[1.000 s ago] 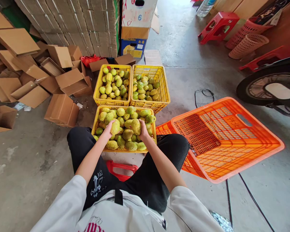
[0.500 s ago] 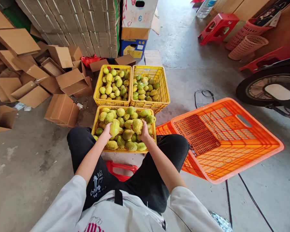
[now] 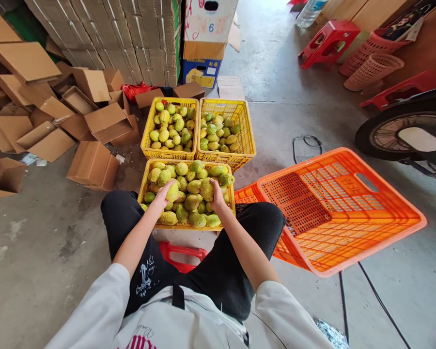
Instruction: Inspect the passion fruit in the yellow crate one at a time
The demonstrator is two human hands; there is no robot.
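2 fruits are in hand over the near crate (image 3: 189,227), which is heaped with green-yellow fruit (image 3: 182,213). From here I see the left hand (image 3: 163,195) curled partly closed around the left fruit (image 3: 172,192), the right hand (image 3: 217,195) likewise around the right fruit (image 3: 207,189). Just beyond the near crate, the far-left crate (image 3: 169,154) and far-right crate (image 3: 245,127) hold more; right of it sits an orange crate (image 3: 366,245).

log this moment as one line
left hand: holds fruit | right hand: holds another fruit | both over front yellow crate of fruit | orange crate: right
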